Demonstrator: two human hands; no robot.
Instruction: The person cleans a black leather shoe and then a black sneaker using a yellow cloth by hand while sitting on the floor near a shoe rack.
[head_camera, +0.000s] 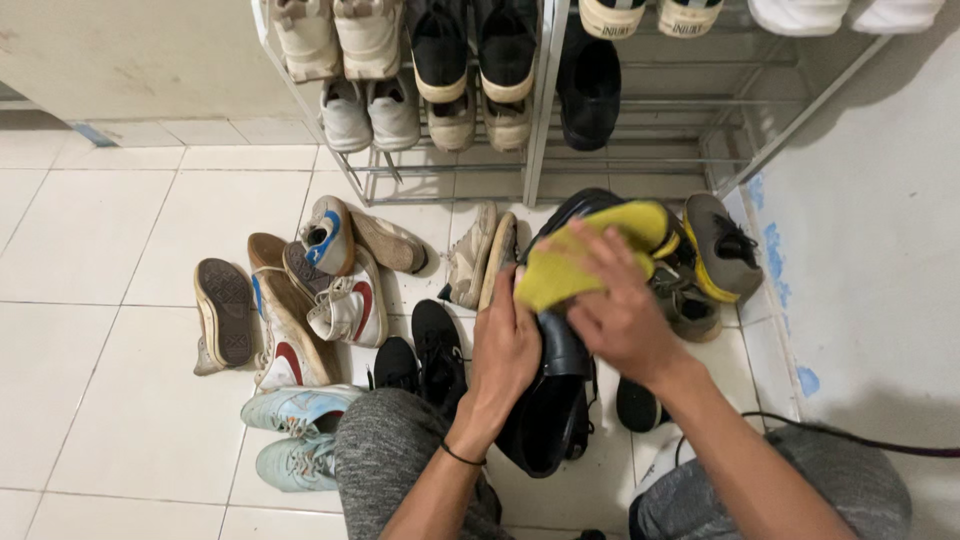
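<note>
Head view: a black leather shoe (555, 390) is being held over the tiled floor (100, 300), between the knees, by the left hand (505, 350), whose grip is closed around its side near the opening. A yellow cloth (580, 255) is being pressed against the shoe's front by the right hand (620, 310), with the fingers closed over it. How much of the shoe is already wiped cannot be told, since the toe is being covered by the cloth; judging by the hold, wiping seems to be in progress rather than finished.

Loose shoes are lying on the floor by the rack's foot: white sneakers with red and blue marks (330, 290) and pale blue sneakers (295, 435) to the left, a grey and yellow shoe (720, 250) to the right. These appear untouched.

A metal shoe rack (535, 130) is standing at the far edge of the floor; white sneakers (370, 110), beige shoes (480, 120) and a black shoe (590, 90) are being kept on its shelves.
</note>
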